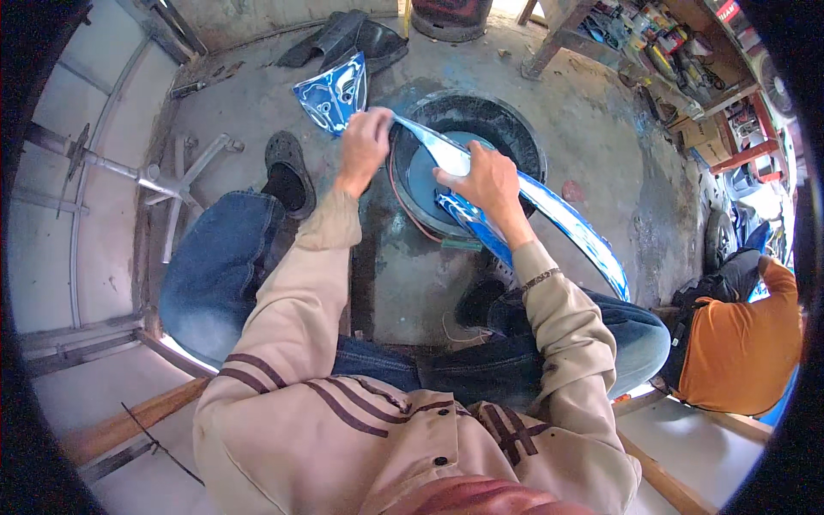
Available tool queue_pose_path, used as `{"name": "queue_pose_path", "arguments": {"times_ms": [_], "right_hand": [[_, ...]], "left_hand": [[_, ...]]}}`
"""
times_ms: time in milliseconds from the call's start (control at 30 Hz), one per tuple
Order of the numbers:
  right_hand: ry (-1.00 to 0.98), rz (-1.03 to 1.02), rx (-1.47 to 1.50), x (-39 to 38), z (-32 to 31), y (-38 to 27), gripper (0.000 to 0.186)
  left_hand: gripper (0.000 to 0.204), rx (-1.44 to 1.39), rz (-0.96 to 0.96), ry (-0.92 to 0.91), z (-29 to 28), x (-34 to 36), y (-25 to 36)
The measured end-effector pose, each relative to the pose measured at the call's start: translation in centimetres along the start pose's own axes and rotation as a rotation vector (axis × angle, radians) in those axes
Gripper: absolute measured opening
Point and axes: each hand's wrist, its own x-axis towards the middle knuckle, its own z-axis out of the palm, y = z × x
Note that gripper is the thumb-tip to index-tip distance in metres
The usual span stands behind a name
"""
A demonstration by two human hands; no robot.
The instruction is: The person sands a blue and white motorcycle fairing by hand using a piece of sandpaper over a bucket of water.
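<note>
A long, glossy blue-and-white body panel [577, 225], like one from a motorbike, lies slantwise across my front, over a round black tub [525, 129]. Bluish water [418, 176] stands in the tub. My left hand [366, 148] is closed at the panel's narrow part, beside its broad, holed end [333, 94]. Blur hides exactly how those fingers meet it. Farther right, my right hand [487, 182] grips the panel's middle, thumb pointing left. A blue patterned piece [472, 221] hangs below that hand; whether it belongs to the same panel I cannot tell.
Around the tub's near side runs a pinkish hose [397, 190]. A metal stand [184, 176] is at the left, and dark sheets [348, 41] lie at the back. Cluttered shelves [678, 51] line the right. A person in an orange shirt [738, 352] sits at the lower right.
</note>
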Motion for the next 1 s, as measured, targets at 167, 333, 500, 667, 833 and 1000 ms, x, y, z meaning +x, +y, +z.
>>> {"name": "queue_pose_path", "arguments": {"times_ms": [167,333,500,667,833,1000], "right_hand": [[-0.005,-0.003,0.005,0.1,-0.3,-0.2,0.08],[0.028,-0.031,0.008,0.1,-0.2,0.5,0.079],[0.006,-0.02,-0.011,-0.2,-0.3,-0.4,0.079],[-0.017,-0.005,-0.016,-0.2,-0.6,-0.2,0.08],[0.023,-0.017,0.013,-0.5,-0.6,0.4,0.082],[-0.038,0.007,-0.013,0.1,-0.8,-0.8,0.084]], "left_hand": [[0.013,-0.024,0.006,0.004,-0.4,0.7,-0.1],[0.012,-0.006,0.092,0.052,0.9,-0.6,2.7],[0.012,-0.063,0.117,-0.022,0.1,-0.3,1.9],[0.009,0.023,0.02,0.034,1.3,0.2,3.7],[0.014,-0.189,0.302,-0.106,1.3,-0.5,5.0],[0.01,0.006,0.011,0.092,0.3,-0.5,1.9]]}}
